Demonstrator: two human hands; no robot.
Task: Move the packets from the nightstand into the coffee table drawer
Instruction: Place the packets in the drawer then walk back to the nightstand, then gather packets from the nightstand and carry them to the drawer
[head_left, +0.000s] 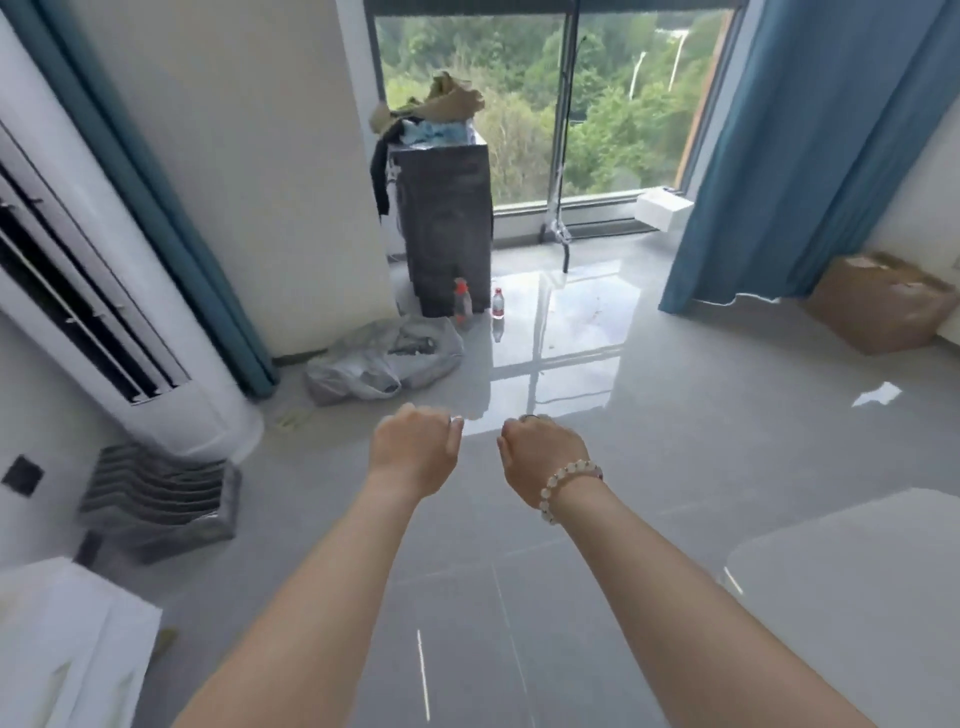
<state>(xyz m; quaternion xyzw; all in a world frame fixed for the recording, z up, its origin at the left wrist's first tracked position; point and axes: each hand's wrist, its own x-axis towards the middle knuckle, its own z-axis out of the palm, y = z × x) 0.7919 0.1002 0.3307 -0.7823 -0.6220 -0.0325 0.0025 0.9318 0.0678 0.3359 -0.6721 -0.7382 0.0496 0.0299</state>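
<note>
Grey tiled floor (597, 467) stretches to one window; two bottles (480, 304) stand ahead; my left hand (413, 449) and right hand (545, 457) both curl into empty fists.

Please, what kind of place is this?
Probably a room in a home or apartment: a floor-standing air conditioner, blue curtains beside a tall window, and a glossy tiled floor.

glossy grey floor (649, 415) under bag (384, 358), bottles (497, 304)
</note>
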